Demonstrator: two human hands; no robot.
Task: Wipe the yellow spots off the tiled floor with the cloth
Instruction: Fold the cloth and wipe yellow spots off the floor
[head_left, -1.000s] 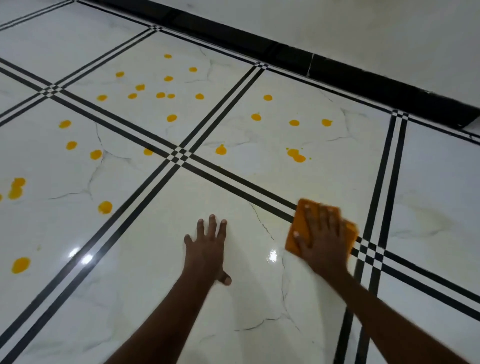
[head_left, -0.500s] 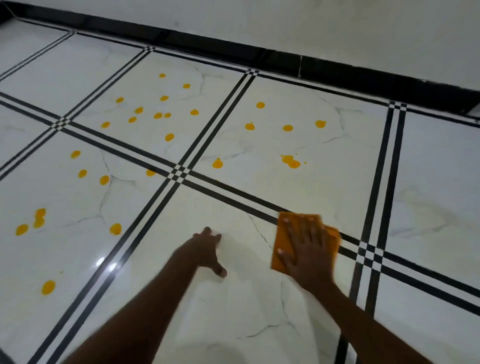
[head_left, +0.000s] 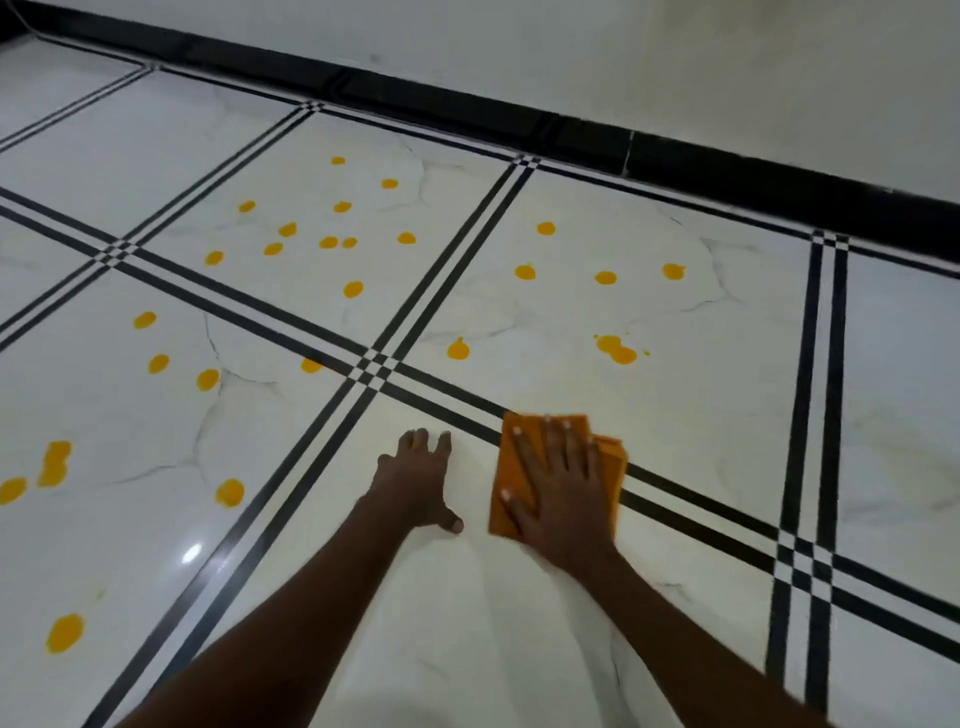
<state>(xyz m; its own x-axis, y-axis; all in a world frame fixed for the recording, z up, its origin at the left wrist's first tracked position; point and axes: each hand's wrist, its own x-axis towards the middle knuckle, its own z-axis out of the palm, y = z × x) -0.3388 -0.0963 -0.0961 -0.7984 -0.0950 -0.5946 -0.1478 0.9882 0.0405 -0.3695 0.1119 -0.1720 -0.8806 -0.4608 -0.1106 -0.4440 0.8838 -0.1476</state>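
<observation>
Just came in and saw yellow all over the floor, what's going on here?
A person is wiping the tiled floor. The right hand presses an orange cloth flat across a black tile line; the left hand braces on the tile beside it. Many yellow spots remain on the tiles ahead and to the left.

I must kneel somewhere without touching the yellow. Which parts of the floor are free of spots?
Free: the near tile under both arms, and the right tile beyond the double black lines. Crowded: the far-left tile's yellow spots, the tile ahead of the cloth, and the left tile.
</observation>
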